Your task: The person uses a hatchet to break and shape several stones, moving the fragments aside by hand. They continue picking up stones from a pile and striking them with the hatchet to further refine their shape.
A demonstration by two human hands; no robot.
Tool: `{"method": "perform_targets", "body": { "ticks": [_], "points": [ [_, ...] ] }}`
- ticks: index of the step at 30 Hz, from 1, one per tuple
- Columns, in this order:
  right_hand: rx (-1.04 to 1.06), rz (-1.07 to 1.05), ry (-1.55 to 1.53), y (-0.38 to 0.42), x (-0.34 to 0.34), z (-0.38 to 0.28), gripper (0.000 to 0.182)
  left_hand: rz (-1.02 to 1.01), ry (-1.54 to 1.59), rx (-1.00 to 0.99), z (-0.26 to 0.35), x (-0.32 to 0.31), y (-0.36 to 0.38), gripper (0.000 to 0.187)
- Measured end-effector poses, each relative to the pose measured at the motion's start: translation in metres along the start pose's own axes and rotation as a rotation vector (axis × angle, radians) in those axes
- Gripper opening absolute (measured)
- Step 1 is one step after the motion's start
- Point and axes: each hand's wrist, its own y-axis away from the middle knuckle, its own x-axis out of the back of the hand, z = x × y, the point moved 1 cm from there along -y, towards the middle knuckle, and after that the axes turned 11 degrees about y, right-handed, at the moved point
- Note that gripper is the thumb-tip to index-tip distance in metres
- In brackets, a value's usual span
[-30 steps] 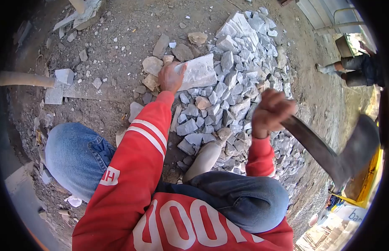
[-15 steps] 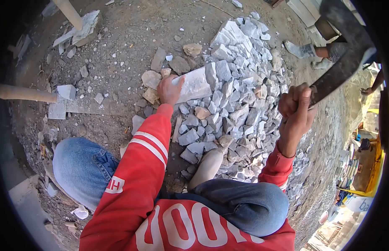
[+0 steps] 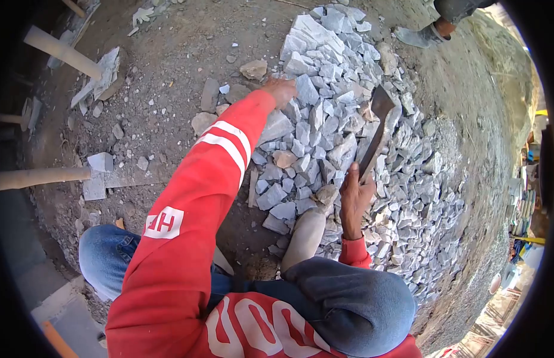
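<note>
My left hand [image 3: 281, 91] reaches across to the far side of the rubble, its fingertips right beside an upright grey stone [image 3: 305, 90]. Its fingers are blurred and partly hidden, so I cannot tell whether they grip anything. Below the wrist lies a large pale stone block [image 3: 276, 126], partly covered by my sleeve. My right hand [image 3: 356, 198] is closed around the dark handle of a hammer [image 3: 375, 140]. The hammer's head [image 3: 382, 102] points away from me, low over the broken stones [image 3: 402, 206].
My boot [image 3: 305, 232] stands against the near edge of the heap. A person's boot [image 3: 417, 37] shows at the far right. Wooden poles [image 3: 62, 53] stand on the left, and a squared stone [image 3: 100, 161] lies near one of them. A white glove [image 3: 143, 15] lies far back.
My left hand has left the pale block and moved away and right to the upright stone. My right hand has lowered the raised hammer toward the rubble. The view has shifted slightly.
</note>
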Motion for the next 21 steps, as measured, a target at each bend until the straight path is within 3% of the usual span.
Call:
{"method": "perform_targets", "body": {
  "ticks": [4, 6, 7, 9, 10, 12, 14, 16, 18, 21],
  "points": [
    [-0.089, -0.050, 0.146, 0.020, 0.010, 0.046, 0.037, -0.054, 0.027, -0.004, -0.005, 0.014, -0.002, 0.042],
    [-0.130, -0.095, 0.059, 0.033, 0.012, 0.042, 0.034, 0.317, 0.231, -0.029, -0.005, 0.034, 0.012, 0.041],
    [-0.120, -0.105, -0.015, 0.035, 0.011, 0.044, 0.028, 0.309, 0.229, -0.016, -0.002, 0.047, 0.024, 0.041],
    [-0.137, -0.106, -0.080, 0.035, 0.004, 0.037, 0.026, 0.417, 0.600, 0.237, 0.005, 0.089, 0.052, 0.042],
    [-0.157, -0.100, -0.132, 0.036, 0.003, 0.034, 0.024, 0.422, 0.594, 0.247, 0.015, 0.095, 0.073, 0.042],
    [-0.176, -0.150, -0.188, 0.034, -0.005, 0.030, 0.025, 0.645, 1.057, 0.516, 0.037, 0.093, 0.121, 0.049],
    [-0.106, -0.197, -0.180, 0.032, -0.017, 0.012, 0.026, 0.765, 0.726, 0.692, 0.024, 0.030, 0.137, 0.051],
    [-0.113, -0.237, -0.177, 0.028, -0.015, -0.017, 0.026, 0.943, 0.250, 0.671, 0.022, -0.028, 0.153, 0.048],
    [0.134, -0.292, -0.230, 0.017, -0.011, -0.049, 0.032, 0.975, 0.407, 0.747, 0.033, -0.029, 0.166, 0.046],
    [0.470, -0.194, -0.304, 0.005, 0.009, -0.122, 0.042, 1.030, 0.689, 0.837, 0.036, -0.037, 0.171, 0.042]
  ]
}}
